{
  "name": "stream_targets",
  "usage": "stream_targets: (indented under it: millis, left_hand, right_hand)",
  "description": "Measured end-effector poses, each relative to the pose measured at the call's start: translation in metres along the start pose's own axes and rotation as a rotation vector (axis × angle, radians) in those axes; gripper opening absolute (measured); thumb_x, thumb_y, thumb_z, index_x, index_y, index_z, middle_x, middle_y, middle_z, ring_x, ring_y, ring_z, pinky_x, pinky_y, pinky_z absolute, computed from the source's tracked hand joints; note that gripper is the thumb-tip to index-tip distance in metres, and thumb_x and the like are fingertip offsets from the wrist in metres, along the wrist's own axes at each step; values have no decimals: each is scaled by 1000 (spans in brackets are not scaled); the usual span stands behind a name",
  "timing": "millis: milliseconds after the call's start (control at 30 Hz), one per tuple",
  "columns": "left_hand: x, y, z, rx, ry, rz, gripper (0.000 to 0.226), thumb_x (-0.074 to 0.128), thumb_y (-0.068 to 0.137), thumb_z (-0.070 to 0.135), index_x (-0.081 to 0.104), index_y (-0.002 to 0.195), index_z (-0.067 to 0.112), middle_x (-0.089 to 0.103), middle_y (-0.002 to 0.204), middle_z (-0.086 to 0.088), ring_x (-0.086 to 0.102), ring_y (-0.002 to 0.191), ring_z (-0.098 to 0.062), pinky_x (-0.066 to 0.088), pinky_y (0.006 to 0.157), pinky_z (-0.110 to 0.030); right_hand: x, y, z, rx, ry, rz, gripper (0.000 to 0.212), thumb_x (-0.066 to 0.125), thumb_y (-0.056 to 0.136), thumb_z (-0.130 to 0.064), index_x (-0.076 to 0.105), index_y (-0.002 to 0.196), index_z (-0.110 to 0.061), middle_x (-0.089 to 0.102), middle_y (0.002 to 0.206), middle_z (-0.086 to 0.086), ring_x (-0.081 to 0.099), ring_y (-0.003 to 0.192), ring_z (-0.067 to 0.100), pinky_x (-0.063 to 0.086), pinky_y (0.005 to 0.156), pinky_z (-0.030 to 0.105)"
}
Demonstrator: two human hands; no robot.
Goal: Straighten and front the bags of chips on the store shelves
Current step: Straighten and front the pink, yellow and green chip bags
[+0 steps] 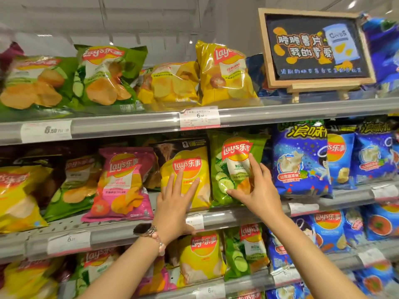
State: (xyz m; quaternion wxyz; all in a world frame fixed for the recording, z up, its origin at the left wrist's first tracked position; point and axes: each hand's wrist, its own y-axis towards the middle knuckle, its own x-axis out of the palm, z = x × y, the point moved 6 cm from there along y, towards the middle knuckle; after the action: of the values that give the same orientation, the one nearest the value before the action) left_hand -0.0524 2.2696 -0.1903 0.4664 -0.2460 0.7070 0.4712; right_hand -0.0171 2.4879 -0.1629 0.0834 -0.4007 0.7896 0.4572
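Middle shelf (pixel 237 216); left hand (pixel 174 203) flat on one yellow bag (pixel 194 169); right hand (pixel 257 190) on one green bag (pixel 233 165)

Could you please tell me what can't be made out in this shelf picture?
- Head view: small print on the price tag is too blurred to read.
- The left hand hides the yellow bag's lower front.
- The right hand hides part of the green bag's front.
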Motion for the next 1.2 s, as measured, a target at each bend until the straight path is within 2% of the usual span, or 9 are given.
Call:
stream_targets:
  millis: [233,467,633,767,867,933,1000,1067,1200]
  left_hand:
    - [3,-1,2,-17,3,-10,139,82,59,55,-37,132,44,-42,148,-4,-29,141,-29,18,114,-53]
    - [2,-4,1,-9,3,5,138,82,59,55,-36,131,46,-44,145,0,-29,141,-27,27,112,-52]
    - [0,-1,-1,2,21,-4,139,81,57,59,-35,131,46,-38,151,-3,-26,142,-29,32,110,-51]
    - [-6,-10,-7,53,-22,-5,136,77,57,65,-35,131,47,-38,150,-2,-24,144,-25,22,114,-48]
    - [-23,-33,-28,59,-129,150,121,70,60,73,-9,146,43,-17,157,-2,-6,147,-26,17,115,-54]
    - [-41,-50,-55,-41,-200,378,107,74,62,66,26,149,26,17,157,-11,21,142,-33,27,110,-57]
    - [-53,-64,-89,-226,-232,572,96,81,61,55,43,140,16,37,145,-16,35,133,-35,33,106,-55]
    - [-55,-70,-122,-428,-295,582,98,82,60,54,40,140,17,35,143,-15,32,133,-33,32,106,-51]
    - [-41,-65,-166,-615,-439,370,122,78,53,67,17,149,23,25,149,-14,25,137,-31,32,108,-49]
  right_hand:
    - [3,-2,5,-65,89,64,103,79,68,-47,16,149,-35,29,152,7,19,144,18,42,94,37]
    - [-3,3,11,-58,317,133,101,83,66,-34,24,148,-31,41,140,5,39,131,17,35,97,25]
    - [-14,-3,-6,-126,373,185,99,83,68,-30,25,148,-30,39,144,4,36,134,15,32,100,24]
    - [-13,-12,-32,-181,352,173,98,81,68,-33,23,147,-34,38,145,4,36,134,15,34,96,26]
    - [-9,-21,-51,-237,325,156,98,80,68,-36,19,145,-42,38,145,4,36,135,18,35,96,28]
    - [-5,-26,-61,-253,302,158,97,78,68,-41,18,144,-46,37,146,2,37,134,15,35,94,25]
    - [1,-32,-70,-260,278,168,97,77,67,-45,18,144,-47,37,147,1,37,131,11,35,91,24]
    - [7,-38,-80,-269,250,187,98,78,67,-45,19,145,-45,38,146,4,34,131,11,35,91,26]
    - [21,-50,-100,-251,226,181,97,76,67,-47,17,144,-49,35,148,5,37,134,21,41,96,39]
